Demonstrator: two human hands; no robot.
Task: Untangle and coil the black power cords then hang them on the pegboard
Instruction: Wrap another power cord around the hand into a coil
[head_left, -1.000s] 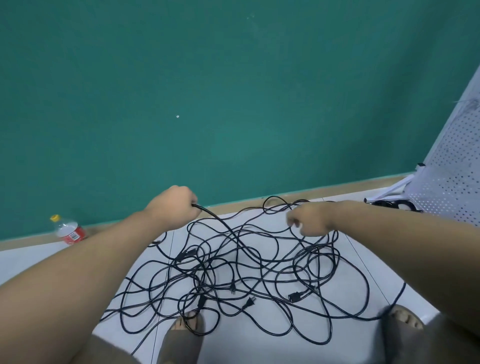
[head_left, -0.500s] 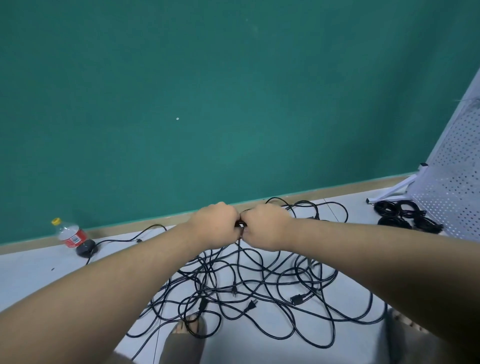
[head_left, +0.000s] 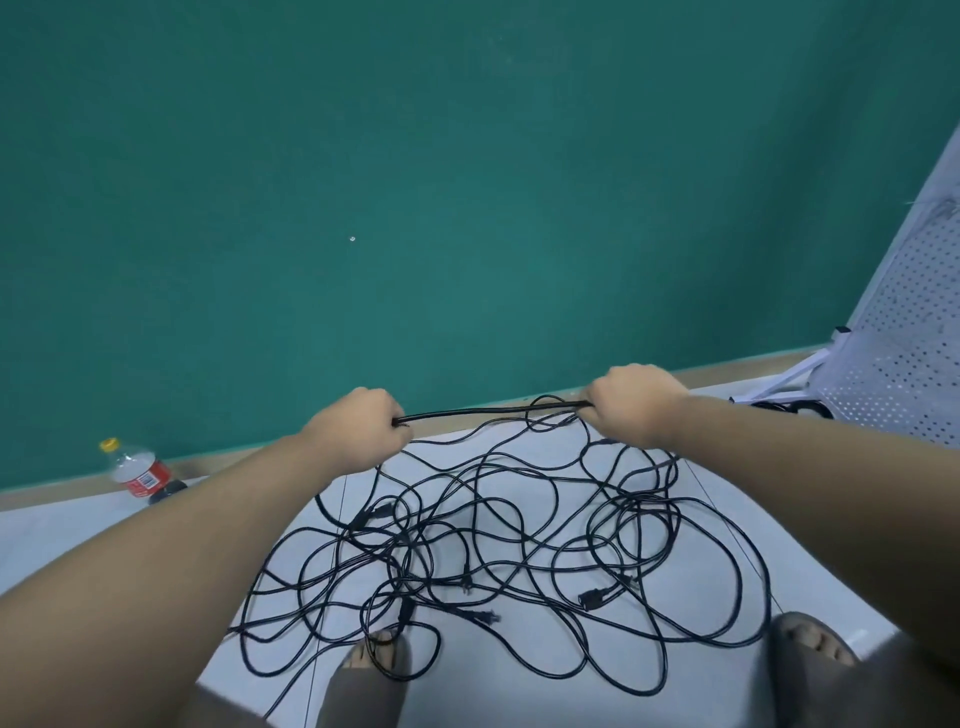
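Note:
A big tangle of black power cords (head_left: 509, 551) lies spread over the white tiled floor in front of my feet, with several plugs showing among the loops. My left hand (head_left: 358, 431) and my right hand (head_left: 636, 402) each grip one black cord, and a straight stretch of it (head_left: 493, 410) runs taut between them above the pile. The white perforated pegboard (head_left: 904, 358) leans at the far right. A few coiled black cords (head_left: 795, 408) lie on the floor at its foot, partly hidden by my right arm.
A green wall (head_left: 415, 182) with a tan baseboard rises just behind the pile. A plastic bottle (head_left: 137, 470) with a red label and yellow cap lies by the wall at left. My feet in grey sandals (head_left: 371, 670) stand at the pile's near edge.
My hands met in the middle on the cord half a second ago. They have since moved apart, my right hand sliding right, drawing a straight length of cord between them.

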